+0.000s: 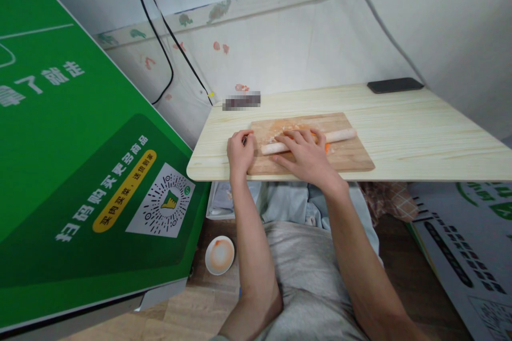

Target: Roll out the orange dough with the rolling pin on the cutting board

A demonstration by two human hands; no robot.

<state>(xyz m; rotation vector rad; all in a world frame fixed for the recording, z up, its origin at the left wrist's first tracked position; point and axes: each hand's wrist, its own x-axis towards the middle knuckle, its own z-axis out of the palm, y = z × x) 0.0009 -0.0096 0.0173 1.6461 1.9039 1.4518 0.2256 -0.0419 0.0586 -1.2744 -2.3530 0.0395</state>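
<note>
A pale wooden rolling pin [341, 136] lies slantwise across a wooden cutting board [352, 161]. My right hand [306, 153] rests over the middle of the pin, its fingers spread out and the thumb on the near side. Orange dough or filling [328, 147] shows in part beside the pin, mostly hidden by that hand. White crumbs or flour and orange smears mark the board's far part. At the board's left edge, my left hand [240, 153] is closed, fingers curled at its rim. A small dark gap shows between thumb and fingers.
The board sits at the front edge of a light wood-grain table [424, 133]. A black phone-like slab [395, 85] lies at the back right, a blurred-out item [241, 100] at the back left. A green panel [80, 170] stands left. Below are a stained white bowl [220, 255] and a white tray [219, 214].
</note>
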